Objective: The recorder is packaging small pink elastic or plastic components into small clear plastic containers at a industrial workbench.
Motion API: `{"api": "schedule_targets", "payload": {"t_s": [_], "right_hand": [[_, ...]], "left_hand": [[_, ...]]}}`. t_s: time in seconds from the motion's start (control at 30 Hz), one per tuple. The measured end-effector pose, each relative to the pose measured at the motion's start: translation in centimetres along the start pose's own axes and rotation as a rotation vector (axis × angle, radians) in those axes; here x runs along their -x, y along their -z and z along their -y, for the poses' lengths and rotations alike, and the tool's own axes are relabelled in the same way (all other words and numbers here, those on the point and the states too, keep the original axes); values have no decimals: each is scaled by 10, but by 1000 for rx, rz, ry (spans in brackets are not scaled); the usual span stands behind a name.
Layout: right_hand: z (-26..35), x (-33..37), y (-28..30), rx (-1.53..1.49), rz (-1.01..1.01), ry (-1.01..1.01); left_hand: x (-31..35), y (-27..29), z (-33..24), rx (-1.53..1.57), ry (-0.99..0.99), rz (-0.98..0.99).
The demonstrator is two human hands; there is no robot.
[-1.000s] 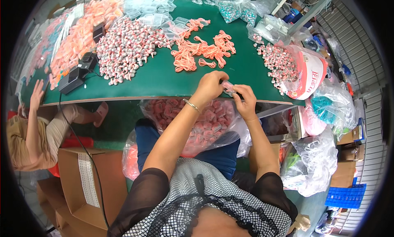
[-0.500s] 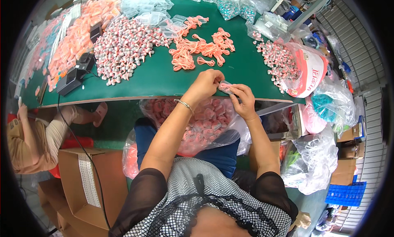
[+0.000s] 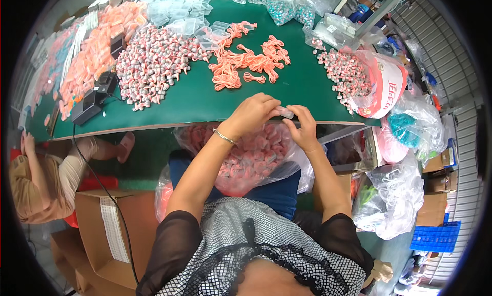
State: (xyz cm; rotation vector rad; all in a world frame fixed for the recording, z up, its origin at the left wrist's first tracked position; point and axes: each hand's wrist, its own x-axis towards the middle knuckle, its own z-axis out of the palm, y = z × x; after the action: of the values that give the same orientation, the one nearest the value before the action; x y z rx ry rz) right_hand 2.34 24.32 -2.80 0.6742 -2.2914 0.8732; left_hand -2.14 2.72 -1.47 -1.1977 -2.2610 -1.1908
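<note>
Between my two hands, at the table's near edge, is a small clear plastic case (image 3: 284, 112), partly covered by my fingers. My left hand (image 3: 254, 111) closes over its left end, and the fingers of my right hand (image 3: 303, 126) pinch the other end. Beyond them on the green table lie bundles of orange-pink cord (image 3: 251, 61). One small cord bundle (image 3: 254, 77) rests apart, nearest my left hand. Below my hands, on my lap, a clear plastic bag (image 3: 238, 180) holds many small pink-filled cases (image 3: 256, 155).
Grey-and-pink small parts (image 3: 148, 65) are heaped at left, beside orange cases (image 3: 97, 45) and clear lids (image 3: 179, 11). A black device (image 3: 88, 106) trails a cable. At right, a printed sack (image 3: 384, 86) spills similar parts. A person (image 3: 38, 178) sits left, near a cardboard box (image 3: 118, 234).
My left hand has turned and closed over the case, hiding the pink content seen earlier. The case is now lower and slightly further right, and my right hand has shifted a little.
</note>
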Motion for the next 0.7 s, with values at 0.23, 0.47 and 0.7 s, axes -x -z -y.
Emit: {"api": "schedule_targets", "payload": {"t_s": [0.23, 0.47, 0.7], "right_hand": [[16, -9, 2, -154, 65, -48], [29, -23, -1, -287, 142, -135], [35, -33, -11, -363, 203, -178]], "left_hand": [[11, 5, -10, 48, 13, -29], [24, 15, -9, 151, 78, -101], [35, 27, -14, 251, 266, -169]]}}
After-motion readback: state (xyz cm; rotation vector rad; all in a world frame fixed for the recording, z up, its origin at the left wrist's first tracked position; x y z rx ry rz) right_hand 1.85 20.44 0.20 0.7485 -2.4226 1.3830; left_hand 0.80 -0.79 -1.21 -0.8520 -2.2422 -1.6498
